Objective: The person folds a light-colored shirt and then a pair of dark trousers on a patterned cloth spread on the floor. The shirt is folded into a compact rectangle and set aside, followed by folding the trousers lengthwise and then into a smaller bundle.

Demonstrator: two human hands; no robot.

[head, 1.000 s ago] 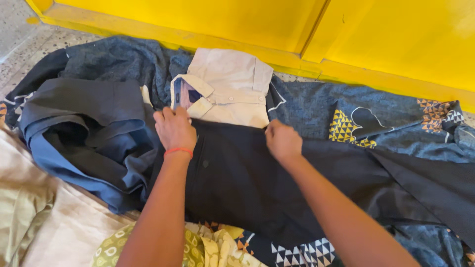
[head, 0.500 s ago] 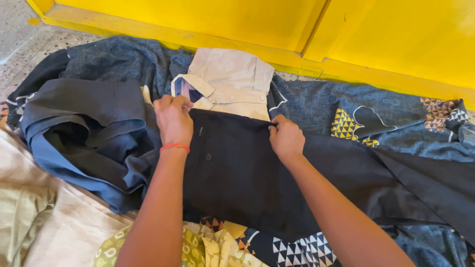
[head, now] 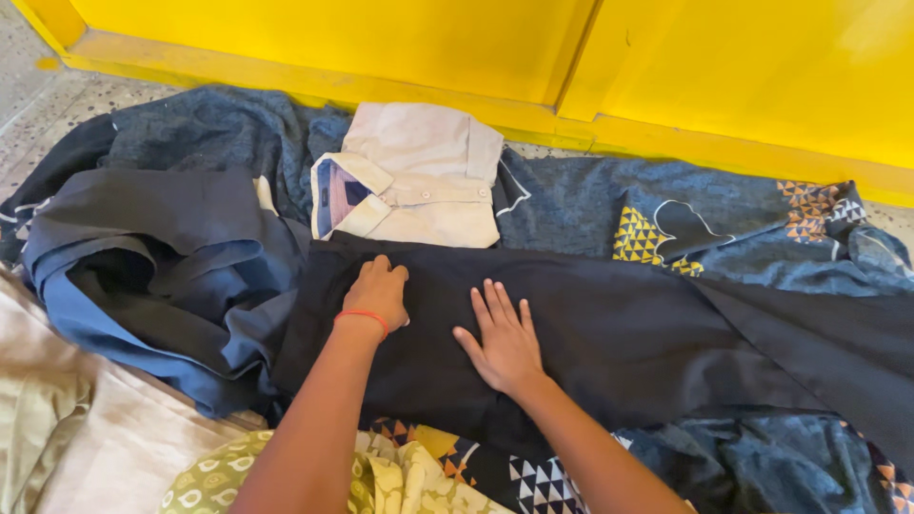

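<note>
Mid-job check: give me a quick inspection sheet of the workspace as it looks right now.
Surface: patterned dark sheet spread on a speckled floor.
Job's things: black trousers laid flat across the sheet.
Clutter: folded beige shirt beyond the trousers; blue-lined dark garment heaped to the left; pale cloth and green-print cloth near the person.
Hands: left hand curled on the trousers; right hand flat, fingers spread, on them.
Cables: nothing seen.
Surroundings: yellow wall behind.
</note>
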